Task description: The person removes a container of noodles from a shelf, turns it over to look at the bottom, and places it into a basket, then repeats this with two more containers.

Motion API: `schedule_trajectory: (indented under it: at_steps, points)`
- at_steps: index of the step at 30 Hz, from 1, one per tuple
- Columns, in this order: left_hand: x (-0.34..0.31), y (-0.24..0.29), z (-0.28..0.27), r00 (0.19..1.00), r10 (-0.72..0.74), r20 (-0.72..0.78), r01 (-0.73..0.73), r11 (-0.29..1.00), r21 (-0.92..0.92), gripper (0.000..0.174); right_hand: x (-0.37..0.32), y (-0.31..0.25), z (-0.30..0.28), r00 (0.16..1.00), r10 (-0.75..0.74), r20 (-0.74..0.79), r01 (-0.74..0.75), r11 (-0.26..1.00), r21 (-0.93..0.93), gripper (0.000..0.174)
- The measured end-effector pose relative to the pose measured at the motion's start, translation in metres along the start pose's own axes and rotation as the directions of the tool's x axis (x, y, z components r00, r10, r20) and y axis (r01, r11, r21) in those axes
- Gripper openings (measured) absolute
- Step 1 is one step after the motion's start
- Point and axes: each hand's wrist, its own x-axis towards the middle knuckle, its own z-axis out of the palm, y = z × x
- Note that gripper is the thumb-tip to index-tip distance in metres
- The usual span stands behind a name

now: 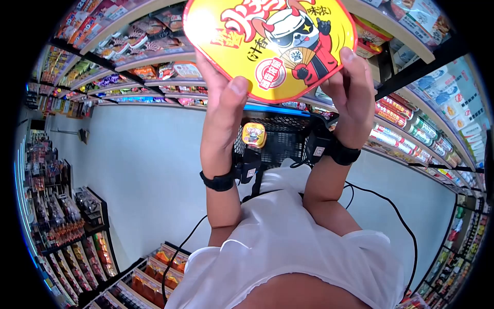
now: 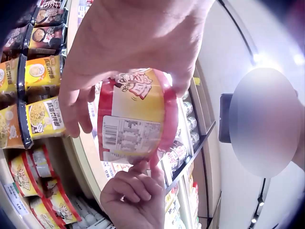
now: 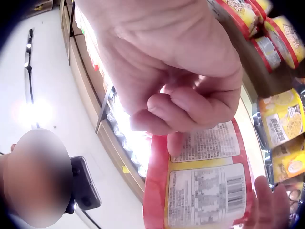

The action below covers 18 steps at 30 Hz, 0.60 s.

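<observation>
Both hands hold up a yellow instant-noodle bowl [image 1: 272,41] with a red rim and a cartoon figure on its lid, close in front of the shelves. My left hand [image 1: 231,92] grips its left edge, thumb on the lid. My right hand [image 1: 354,72] grips the right edge the same way. In the left wrist view the left hand [image 2: 138,38] clasps the bowl [image 2: 136,119] from above, and the right hand [image 2: 136,195] pinches it from below. In the right wrist view the right hand [image 3: 176,71] has its fingers curled on the bowl's [image 3: 205,186] printed side with the barcode.
A black shopping basket [image 1: 288,136] sits below the hands with a similar small yellow bowl [image 1: 253,135] in it. Stocked shelves [image 1: 149,56] of packaged noodles and cans line the aisle on both sides. A pale floor [image 1: 144,165] runs between them. Cables hang from the wrists.
</observation>
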Motion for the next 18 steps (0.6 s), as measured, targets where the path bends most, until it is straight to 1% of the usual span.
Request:
schedule_trajectory:
  at_steps: [1,2,4,5,6,8,9,12,13,16,17,18]
  points:
    - [-0.003,0.003,-0.001,0.999,0.04,-0.012,-0.04,0.999,0.0,0.099,0.001,-0.001,0.005,1.0,-0.006,-0.017,0.006,1.0,0.003,0.049]
    - [-0.009,0.007,0.002,0.995,0.066,-0.072,-0.066,0.998,-0.001,0.099,-0.001,0.003,0.01,0.999,-0.001,-0.036,0.001,1.0,0.009,0.051]
    - [-0.023,0.019,0.012,0.985,0.047,-0.169,-0.039,0.998,0.049,0.096,-0.003,0.013,0.018,0.997,-0.052,-0.065,0.052,0.999,-0.003,0.05]
    - [-0.021,0.018,0.013,0.979,0.14,-0.15,-0.129,0.989,0.079,0.094,-0.006,0.015,0.018,0.999,-0.002,-0.048,-0.001,0.997,-0.071,0.047]
    - [-0.023,0.017,0.011,0.976,0.141,-0.168,-0.128,0.988,0.089,0.093,-0.004,0.016,0.018,0.999,0.018,-0.031,-0.023,0.989,-0.149,0.048]
    - [-0.026,0.016,0.011,0.971,0.153,-0.185,-0.136,0.985,0.103,0.092,-0.001,0.021,0.022,1.0,-0.02,0.006,0.02,0.993,-0.12,0.05]
    - [-0.027,0.013,0.011,0.964,0.152,-0.217,-0.135,0.987,0.092,0.091,-0.002,0.024,0.028,0.999,-0.027,0.019,0.028,0.995,-0.096,0.051]
    - [-0.034,0.008,0.006,0.968,0.031,-0.249,-0.05,0.996,-0.068,0.09,-0.003,0.028,0.041,0.999,-0.03,-0.026,0.028,0.997,-0.068,0.052]
    - [-0.035,0.008,0.008,0.955,0.037,-0.294,-0.056,0.997,-0.058,0.081,-0.002,0.03,0.039,0.999,-0.039,0.007,0.039,0.998,-0.039,0.051]
    - [-0.034,0.009,0.011,0.939,0.16,-0.305,-0.132,0.985,0.109,0.069,0.005,0.045,0.025,0.974,-0.111,0.198,0.059,0.966,0.25,0.045]
    - [-0.033,0.014,0.016,0.936,0.163,-0.313,-0.137,0.985,0.103,0.06,0.003,0.047,0.022,0.987,-0.061,0.149,0.025,0.972,0.232,0.045]
    - [-0.032,0.016,0.019,0.927,0.188,-0.326,-0.152,0.98,0.132,0.059,0.001,0.043,0.024,0.995,-0.012,0.1,-0.011,0.975,0.221,0.046]
